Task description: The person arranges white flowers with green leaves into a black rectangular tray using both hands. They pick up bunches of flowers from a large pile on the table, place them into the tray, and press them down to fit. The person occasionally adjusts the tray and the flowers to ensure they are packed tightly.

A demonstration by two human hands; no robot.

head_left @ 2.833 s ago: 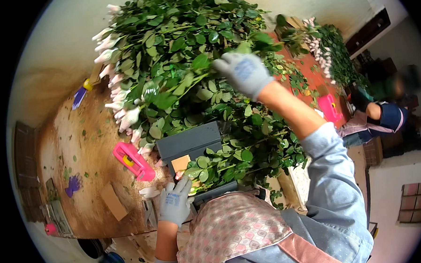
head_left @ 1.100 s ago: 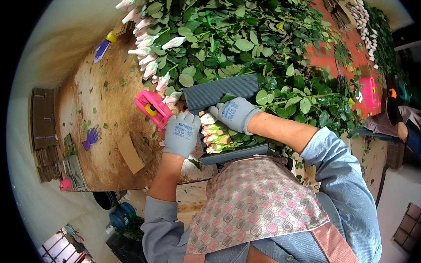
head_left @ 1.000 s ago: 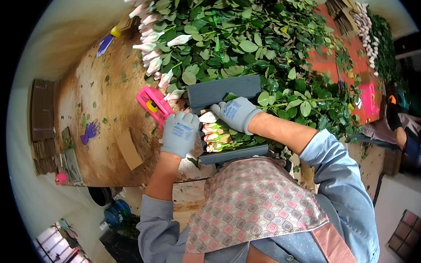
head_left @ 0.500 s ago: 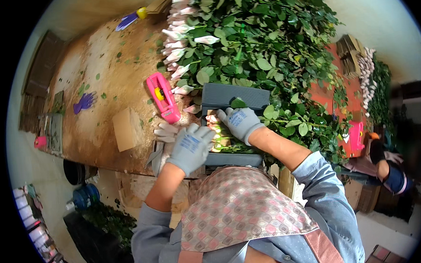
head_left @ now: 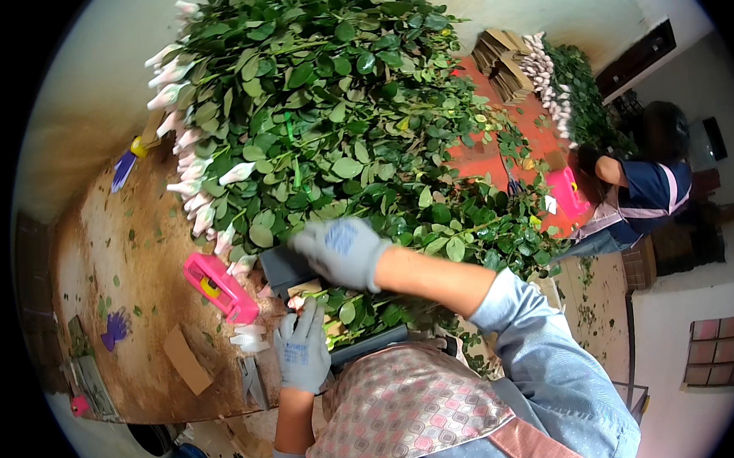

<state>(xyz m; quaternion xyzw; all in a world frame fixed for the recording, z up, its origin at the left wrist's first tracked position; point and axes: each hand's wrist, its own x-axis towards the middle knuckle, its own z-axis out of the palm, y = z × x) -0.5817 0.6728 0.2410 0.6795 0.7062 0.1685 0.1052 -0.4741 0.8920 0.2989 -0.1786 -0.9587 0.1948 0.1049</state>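
My left hand (head_left: 304,352), in a grey glove, lies at the left end of a dark grey trough (head_left: 370,343), its fingers stretched toward a pale rose bud (head_left: 296,302) inside. Green stems and leaves (head_left: 348,307) run to the right within the trough. My right hand (head_left: 343,250), also gloved, is smeared by motion above the trough's far wall (head_left: 284,269), close to the leaves of a big heap of roses (head_left: 322,133). Whether its fingers hold anything does not show. Pale buds (head_left: 167,97) line the heap's left side.
Left of the trough lie a pink tape dispenser (head_left: 220,288), folded cardboard (head_left: 189,359), white strips (head_left: 250,339), a grey tool (head_left: 252,383) and a purple glove (head_left: 115,330). On the right, a co-worker (head_left: 640,188) stands by a red table (head_left: 483,165) with another pink dispenser (head_left: 568,191).
The view has swung to the right. My right hand has left the trough's inside and moved over its far wall. My left hand has come from beside the trough to the bud.
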